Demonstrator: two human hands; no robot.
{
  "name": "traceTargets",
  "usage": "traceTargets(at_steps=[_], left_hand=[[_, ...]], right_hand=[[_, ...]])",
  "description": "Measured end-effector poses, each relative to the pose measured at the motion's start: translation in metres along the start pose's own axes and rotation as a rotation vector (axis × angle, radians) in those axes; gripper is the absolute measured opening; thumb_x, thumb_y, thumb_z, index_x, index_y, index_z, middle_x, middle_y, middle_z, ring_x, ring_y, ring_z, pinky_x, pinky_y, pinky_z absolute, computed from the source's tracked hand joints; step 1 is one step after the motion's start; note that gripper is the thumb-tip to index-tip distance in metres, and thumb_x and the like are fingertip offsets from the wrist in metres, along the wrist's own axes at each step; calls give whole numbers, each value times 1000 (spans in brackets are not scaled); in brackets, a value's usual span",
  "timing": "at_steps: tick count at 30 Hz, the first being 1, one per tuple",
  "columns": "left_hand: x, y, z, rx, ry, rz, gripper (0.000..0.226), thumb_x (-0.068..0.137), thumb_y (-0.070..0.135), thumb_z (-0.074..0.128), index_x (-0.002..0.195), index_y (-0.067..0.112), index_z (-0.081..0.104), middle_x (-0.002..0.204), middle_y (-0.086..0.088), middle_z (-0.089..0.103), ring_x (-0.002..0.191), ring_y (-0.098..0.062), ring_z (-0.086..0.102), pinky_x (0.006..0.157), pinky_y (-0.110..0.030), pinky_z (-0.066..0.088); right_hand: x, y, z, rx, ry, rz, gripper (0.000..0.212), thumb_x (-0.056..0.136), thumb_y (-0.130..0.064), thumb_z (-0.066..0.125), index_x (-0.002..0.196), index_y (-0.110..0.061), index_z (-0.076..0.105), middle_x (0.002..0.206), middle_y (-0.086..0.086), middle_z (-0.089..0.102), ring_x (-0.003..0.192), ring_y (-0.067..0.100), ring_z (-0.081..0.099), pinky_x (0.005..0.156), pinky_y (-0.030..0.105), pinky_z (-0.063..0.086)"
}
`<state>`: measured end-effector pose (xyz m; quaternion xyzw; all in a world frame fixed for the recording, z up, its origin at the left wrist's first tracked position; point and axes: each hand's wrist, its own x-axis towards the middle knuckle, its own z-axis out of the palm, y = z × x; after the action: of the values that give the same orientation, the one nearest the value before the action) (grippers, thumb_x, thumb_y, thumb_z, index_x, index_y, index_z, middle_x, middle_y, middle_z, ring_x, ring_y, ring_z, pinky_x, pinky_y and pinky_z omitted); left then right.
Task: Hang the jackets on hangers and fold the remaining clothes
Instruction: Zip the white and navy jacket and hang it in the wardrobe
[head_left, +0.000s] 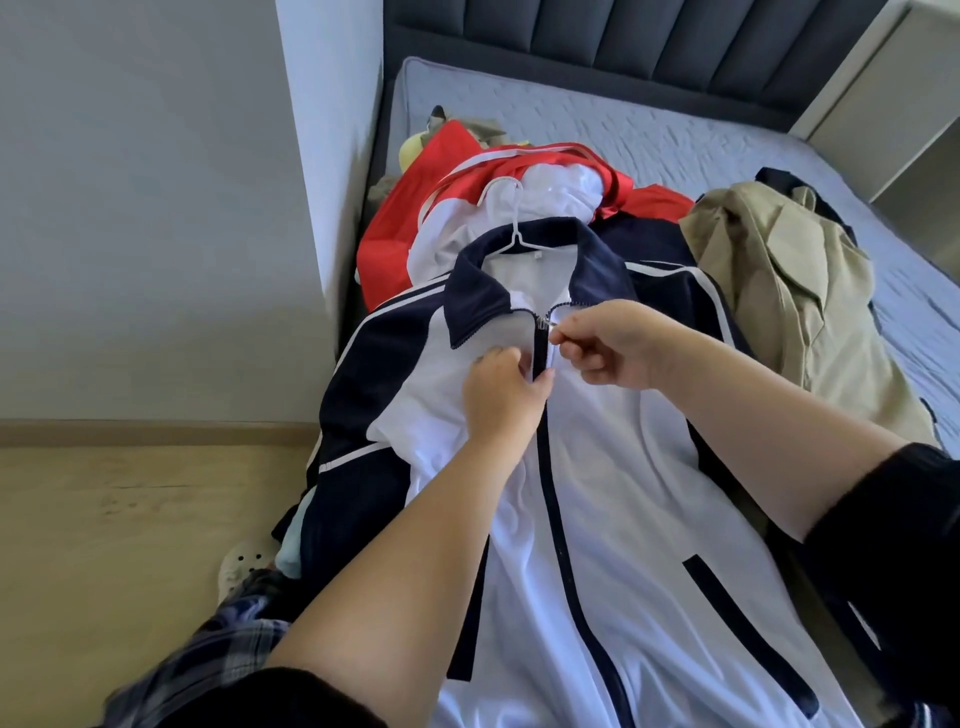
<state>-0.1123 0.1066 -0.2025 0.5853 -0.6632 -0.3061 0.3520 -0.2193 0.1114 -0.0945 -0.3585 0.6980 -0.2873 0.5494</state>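
Our right hand (608, 340) pinches the zipper pull (545, 323) of the white and navy jacket (623, 493), which lies on the bed (675, 130) with a white hanger (514, 228) in its collar. Our left hand (501, 387) pinches the jacket front just below these fingers. Beyond the fingers lies a red jacket (415, 208), to their right a beige jacket (795, 291).
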Motion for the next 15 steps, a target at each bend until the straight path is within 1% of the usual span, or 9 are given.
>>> traceTargets(at_steps=[3, 5, 7, 9, 11, 12, 15], left_hand=[[3, -8, 1, 19, -35, -25, 24, 90, 28, 57, 73, 14, 48, 79, -2, 55, 79, -26, 55, 63, -29, 32], [6, -13, 2, 34, -74, -47, 28, 90, 28, 58, 69, 15, 44, 74, 1, 51, 74, -25, 52, 62, -28, 32], [8, -15, 1, 54, -99, -61, 32, 89, 28, 61, 66, 16, 41, 68, 3, 46, 70, -24, 49, 61, -31, 34], [9, -19, 2, 70, -126, -79, 27, 87, 26, 62, 69, 13, 47, 65, 2, 48, 69, -26, 51, 61, -34, 39], [5, -29, 3, 85, -182, -101, 20, 85, 22, 62, 72, 10, 53, 67, 0, 54, 70, -27, 55, 61, -33, 42], [2, -34, 3, 78, -212, -121, 18, 85, 22, 62, 74, 10, 55, 68, 0, 55, 70, -26, 56, 61, -31, 44], [-1, -44, 3, 77, -239, -158, 19, 88, 24, 61, 75, 13, 53, 67, 4, 54, 68, -22, 55, 61, -29, 43]], right_hand=[[3, 2, 1, 35, -3, 14, 27, 97, -6, 36, 75, -8, 53, 50, 0, 46, 35, 7, 28, 36, 15, 24], [5, 4, 4, 90, 30, 36, 29, 97, -5, 36, 73, -9, 52, 48, -1, 45, 34, 6, 27, 36, 16, 22], [8, 4, 8, 182, 67, 52, 29, 97, -5, 37, 72, -9, 51, 48, -2, 45, 34, 7, 27, 37, 16, 21], [11, -2, 11, 301, 103, 18, 30, 97, -4, 36, 71, -10, 52, 48, -2, 44, 34, 6, 27, 38, 17, 21], [14, -16, 11, 428, 130, -65, 33, 97, -3, 33, 70, -11, 50, 45, -4, 43, 33, 6, 27, 36, 17, 21], [15, -25, 10, 452, 146, -100, 33, 97, -3, 33, 69, -12, 50, 45, -4, 43, 33, 6, 27, 36, 16, 21], [17, -38, 7, 361, 203, -144, 31, 94, -3, 35, 70, -10, 53, 52, -1, 45, 36, 7, 29, 37, 18, 24]])
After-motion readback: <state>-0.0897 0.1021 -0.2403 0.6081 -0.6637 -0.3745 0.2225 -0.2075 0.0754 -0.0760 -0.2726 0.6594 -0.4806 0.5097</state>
